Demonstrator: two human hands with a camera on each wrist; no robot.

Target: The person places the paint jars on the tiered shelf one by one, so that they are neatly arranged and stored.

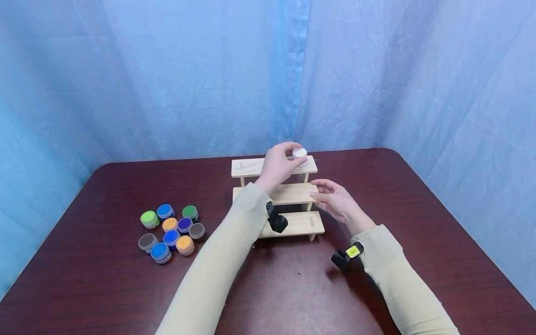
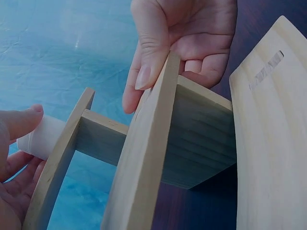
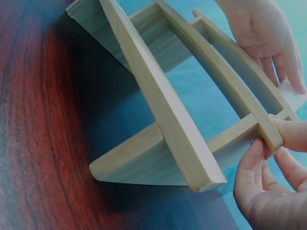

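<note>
A pale wooden stand with three step-like tiers [image 1: 289,194] stands at the middle of the table. My left hand [image 1: 278,164] reaches over it and grips a small white jar [image 1: 299,153] between thumb and fingers at the right end of the top tier. In the left wrist view the jar [image 2: 44,138] is at the top board. At the right end of the middle tier, my right hand [image 1: 337,204] pinches the board [image 3: 271,139], thumb on top and fingers beneath, as the right wrist view shows. The left forearm hides part of the lower tiers.
Several small paint jars sit grouped on the left of the dark reddish table [image 1: 104,274], among them a light green jar [image 1: 149,219], a dark green jar [image 1: 190,213] and an orange jar [image 1: 185,245]. Blue curtains [image 1: 188,79] hang behind the table.
</note>
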